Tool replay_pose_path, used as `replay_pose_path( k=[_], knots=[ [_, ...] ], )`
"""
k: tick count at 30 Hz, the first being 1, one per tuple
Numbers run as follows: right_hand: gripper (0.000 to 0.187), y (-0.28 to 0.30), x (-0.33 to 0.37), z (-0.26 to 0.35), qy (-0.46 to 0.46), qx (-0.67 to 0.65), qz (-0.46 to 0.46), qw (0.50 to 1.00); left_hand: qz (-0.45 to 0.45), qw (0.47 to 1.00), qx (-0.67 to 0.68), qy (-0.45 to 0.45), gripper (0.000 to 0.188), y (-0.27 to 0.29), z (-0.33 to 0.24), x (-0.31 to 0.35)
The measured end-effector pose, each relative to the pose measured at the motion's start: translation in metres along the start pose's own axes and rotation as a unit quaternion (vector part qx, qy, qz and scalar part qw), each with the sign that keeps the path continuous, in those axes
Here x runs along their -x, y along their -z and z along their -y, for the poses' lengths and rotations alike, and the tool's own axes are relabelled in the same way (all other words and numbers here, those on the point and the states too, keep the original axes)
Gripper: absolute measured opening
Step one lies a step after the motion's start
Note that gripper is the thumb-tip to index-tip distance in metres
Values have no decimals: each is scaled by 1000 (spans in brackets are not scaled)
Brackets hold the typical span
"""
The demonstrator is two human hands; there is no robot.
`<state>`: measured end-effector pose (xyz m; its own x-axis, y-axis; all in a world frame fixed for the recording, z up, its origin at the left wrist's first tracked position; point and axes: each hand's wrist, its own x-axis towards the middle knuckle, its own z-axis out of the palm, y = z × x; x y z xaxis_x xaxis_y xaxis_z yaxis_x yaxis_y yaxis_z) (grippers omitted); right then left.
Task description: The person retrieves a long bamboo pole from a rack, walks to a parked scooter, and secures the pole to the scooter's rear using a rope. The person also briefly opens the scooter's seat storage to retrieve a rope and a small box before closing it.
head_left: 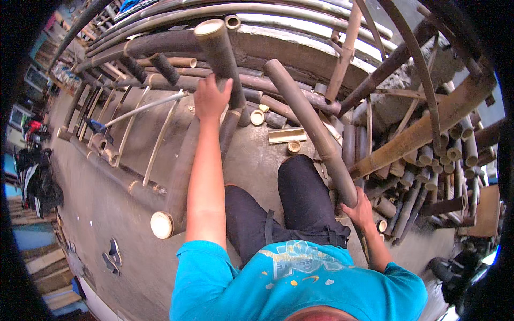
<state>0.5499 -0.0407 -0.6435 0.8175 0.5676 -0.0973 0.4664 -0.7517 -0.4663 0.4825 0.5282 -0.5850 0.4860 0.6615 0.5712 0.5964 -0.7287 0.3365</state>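
Observation:
My left hand [212, 99] reaches forward and is closed on the dark bamboo frame [184, 166], where an upright bamboo post [219, 53] with a pale cut top joins it. Its thumb lies against the post, and the fingertips are partly hidden. Low on my right side, my right hand [358, 207] is wrapped round the lower part of a long brown bamboo pole [308, 115]. The pole leans away from me, its far end raised near the post. Thin bamboo slats [159, 143] cross the frame on the left.
A split bamboo piece [287, 136] and short bamboo offcuts [257, 117] lie on the floor between frame and pole. Many bamboo lengths [412, 200] are stacked at the right, under a slanting bamboo beam [399, 147]. Long poles [300, 16] run along the back. Sandals [112, 257] lie at the left.

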Motion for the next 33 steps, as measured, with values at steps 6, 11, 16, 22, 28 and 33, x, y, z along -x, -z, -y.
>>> replay_pose_path(
  k=[6, 11, 16, 22, 28, 33],
  knots=[
    [86, -8, 19, -10, 17, -14, 31, 999, 74, 813, 550, 176, 96, -16, -48, 1],
    [85, -8, 30, -25, 28, -39, 34, 998, 127, 620, 728, 264, 84, -3, -134, 17],
    [88, 40, 54, -11, -42, -76, 116, 989, 138, 549, 761, 316, 53, 30, -175, 12],
    [95, 147, 78, 36, -40, -120, 234, 964, 58, 563, 707, 423, 38, 94, -187, -10],
    [81, 245, 88, 72, -9, -123, 302, 945, 58, 655, 560, 504, 69, 177, -147, -7],
    [65, 351, 91, 195, 74, -156, 380, 909, -72, 713, 413, 563, 92, 339, -125, 46]
  ],
)
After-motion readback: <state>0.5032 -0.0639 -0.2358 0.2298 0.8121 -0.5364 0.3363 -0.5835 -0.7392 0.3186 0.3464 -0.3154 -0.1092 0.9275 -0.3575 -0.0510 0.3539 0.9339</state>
